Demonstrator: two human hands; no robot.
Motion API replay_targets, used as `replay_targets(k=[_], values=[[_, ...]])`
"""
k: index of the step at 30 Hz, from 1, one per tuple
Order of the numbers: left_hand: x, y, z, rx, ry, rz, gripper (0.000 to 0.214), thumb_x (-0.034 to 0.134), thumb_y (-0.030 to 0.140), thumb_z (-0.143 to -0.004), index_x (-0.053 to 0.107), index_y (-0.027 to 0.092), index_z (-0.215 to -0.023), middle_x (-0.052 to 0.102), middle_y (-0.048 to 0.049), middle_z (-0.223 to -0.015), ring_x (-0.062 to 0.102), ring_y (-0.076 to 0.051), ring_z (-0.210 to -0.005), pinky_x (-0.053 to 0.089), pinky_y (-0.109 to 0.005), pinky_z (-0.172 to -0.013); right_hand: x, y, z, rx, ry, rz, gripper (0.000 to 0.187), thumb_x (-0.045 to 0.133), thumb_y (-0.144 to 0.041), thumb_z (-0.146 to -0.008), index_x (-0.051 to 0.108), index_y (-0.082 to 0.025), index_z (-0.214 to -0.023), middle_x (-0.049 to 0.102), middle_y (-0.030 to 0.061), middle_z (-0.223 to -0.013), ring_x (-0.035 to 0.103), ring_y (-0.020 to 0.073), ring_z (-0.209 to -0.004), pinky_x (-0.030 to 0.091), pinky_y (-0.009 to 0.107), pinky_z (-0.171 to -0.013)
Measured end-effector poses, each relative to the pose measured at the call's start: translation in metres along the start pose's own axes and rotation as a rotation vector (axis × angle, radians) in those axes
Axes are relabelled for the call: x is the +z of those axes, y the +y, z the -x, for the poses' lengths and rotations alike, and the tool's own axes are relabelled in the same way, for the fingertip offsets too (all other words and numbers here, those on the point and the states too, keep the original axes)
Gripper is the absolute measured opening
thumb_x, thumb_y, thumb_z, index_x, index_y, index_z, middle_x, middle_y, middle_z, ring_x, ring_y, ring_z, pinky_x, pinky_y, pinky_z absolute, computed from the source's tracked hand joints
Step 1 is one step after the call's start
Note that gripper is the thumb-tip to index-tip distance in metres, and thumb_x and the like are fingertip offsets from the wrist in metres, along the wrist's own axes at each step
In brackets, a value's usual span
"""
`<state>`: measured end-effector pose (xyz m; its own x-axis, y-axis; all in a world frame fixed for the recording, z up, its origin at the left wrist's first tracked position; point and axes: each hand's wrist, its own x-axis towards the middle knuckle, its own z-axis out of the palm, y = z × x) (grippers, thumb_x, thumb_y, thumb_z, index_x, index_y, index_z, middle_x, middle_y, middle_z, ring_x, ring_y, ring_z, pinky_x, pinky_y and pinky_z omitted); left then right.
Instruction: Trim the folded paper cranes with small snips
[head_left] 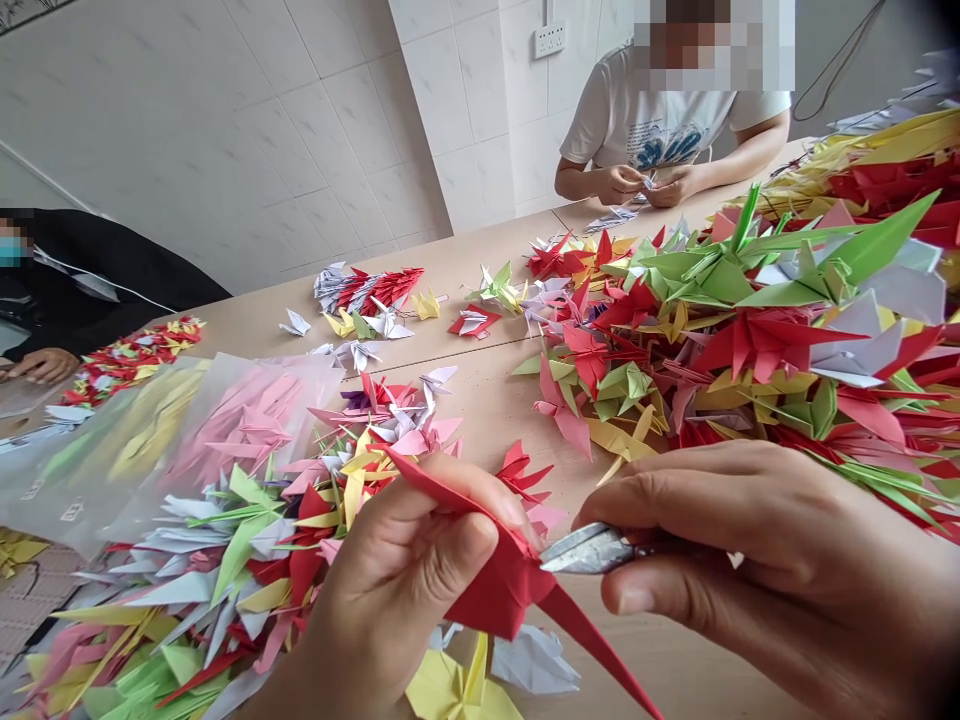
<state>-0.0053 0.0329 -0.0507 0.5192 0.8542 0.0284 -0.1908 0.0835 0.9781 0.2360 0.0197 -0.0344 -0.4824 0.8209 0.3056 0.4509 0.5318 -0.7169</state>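
Note:
My left hand (409, 585) pinches a red folded paper crane (504, 585) low in the middle of the view, thumb on top of it. My right hand (757, 560) is closed on a small silvery metal tool (589, 549) whose tip touches the crane's body. One long red point of the crane reaches up-left, another down-right. Both hands hover over the wooden table (495, 410).
A heap of coloured paper cranes (787, 320) rises at the right, another pile (225, 560) lies at the left beside clear bags of cranes (195, 430). A person in a white shirt (660, 120) folds paper across the table. Another person's hand (41, 365) rests at far left.

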Motion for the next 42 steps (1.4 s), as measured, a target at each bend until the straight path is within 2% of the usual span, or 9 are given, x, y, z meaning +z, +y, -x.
replay_targets(k=[7, 12, 16, 23, 26, 30, 35, 42], values=[[0.0024, 0.0019, -0.0032, -0.011, -0.01, -0.002, 0.016, 0.057, 0.034, -0.1, 0.072, 0.029, -0.102, 0.069, -0.0013, -0.082, 0.069, -0.014, -0.067, 0.056, -0.024, -0.062, 0.002, 0.0024, 0.0004, 0.007, -0.038, 0.042, 0.024, 0.058, -0.041, -0.1, 0.071, -0.021, -0.102, 0.074, 0.0026, -0.08, 0.067, 0.0146, -0.065, 0.042, 0.024, -0.056], [0.0018, 0.0017, -0.0021, 0.0, 0.011, -0.012, 0.016, 0.057, 0.033, -0.1, 0.072, 0.029, -0.103, 0.069, -0.0013, -0.085, 0.07, -0.014, -0.067, 0.057, -0.023, -0.062, 0.0047, 0.0018, -0.0013, 0.003, 0.0, 0.016, 0.026, 0.056, -0.043, -0.101, 0.072, -0.021, -0.099, 0.072, 0.0004, -0.075, 0.063, 0.0126, -0.061, 0.04, 0.024, -0.056], [0.0028, 0.0013, -0.0017, 0.001, 0.01, -0.019, 0.015, 0.058, 0.032, -0.1, 0.072, 0.028, -0.1, 0.068, -0.0006, -0.084, 0.069, -0.013, -0.066, 0.057, -0.023, -0.064, 0.0052, 0.0012, -0.0018, 0.02, -0.013, 0.017, 0.02, 0.06, -0.039, -0.099, 0.072, -0.022, -0.101, 0.073, -0.0007, -0.078, 0.064, 0.0123, -0.064, 0.041, 0.024, -0.058], [0.0053, 0.003, -0.0027, 0.018, 0.035, -0.043, 0.016, 0.059, 0.034, -0.099, 0.073, 0.026, -0.098, 0.069, -0.0009, -0.084, 0.068, -0.013, -0.066, 0.056, -0.024, -0.064, 0.0029, 0.0001, 0.0008, -0.018, -0.028, 0.01, 0.02, 0.061, -0.038, -0.099, 0.072, -0.021, -0.1, 0.075, 0.0023, -0.08, 0.067, 0.0141, -0.065, 0.043, 0.024, -0.057], [0.0038, 0.0018, -0.0035, 0.043, 0.045, -0.087, 0.016, 0.059, 0.034, -0.1, 0.073, 0.026, -0.098, 0.069, -0.0004, -0.082, 0.066, -0.012, -0.067, 0.055, -0.022, -0.064, 0.0025, 0.001, -0.0011, -0.046, 0.003, -0.001, 0.017, 0.064, -0.036, -0.097, 0.072, -0.022, -0.093, 0.075, 0.002, -0.079, 0.067, 0.0142, -0.064, 0.046, 0.023, -0.057], [0.0015, -0.0002, -0.0036, 0.087, 0.069, -0.175, 0.015, 0.058, 0.034, -0.1, 0.073, 0.029, -0.099, 0.07, 0.0002, -0.085, 0.065, -0.014, -0.076, 0.054, -0.022, -0.069, 0.0038, 0.0022, -0.0028, -0.124, 0.053, -0.069, 0.021, 0.062, -0.039, -0.097, 0.07, -0.024, -0.085, 0.075, 0.0017, -0.078, 0.067, 0.0134, -0.063, 0.047, 0.021, -0.056], [0.0023, 0.0003, -0.0013, 0.018, 0.035, -0.046, 0.015, 0.058, 0.032, -0.1, 0.073, 0.03, -0.1, 0.069, 0.0004, -0.085, 0.068, -0.012, -0.066, 0.054, -0.022, -0.063, 0.0052, 0.0013, 0.0002, -0.026, 0.032, 0.007, 0.022, 0.061, -0.037, -0.099, 0.07, -0.021, -0.087, 0.072, 0.0011, -0.075, 0.063, 0.0127, -0.061, 0.043, 0.023, -0.055], [0.0036, 0.0015, 0.0006, 0.019, 0.038, -0.066, 0.015, 0.057, 0.033, -0.1, 0.072, 0.03, -0.101, 0.07, 0.0, -0.087, 0.069, -0.013, -0.069, 0.056, -0.022, -0.066, 0.0072, 0.0013, -0.0003, -0.012, 0.0, -0.002, 0.026, 0.057, -0.037, -0.101, 0.07, -0.02, -0.086, 0.073, 0.0015, -0.077, 0.064, 0.0126, -0.063, 0.041, 0.024, -0.056]])
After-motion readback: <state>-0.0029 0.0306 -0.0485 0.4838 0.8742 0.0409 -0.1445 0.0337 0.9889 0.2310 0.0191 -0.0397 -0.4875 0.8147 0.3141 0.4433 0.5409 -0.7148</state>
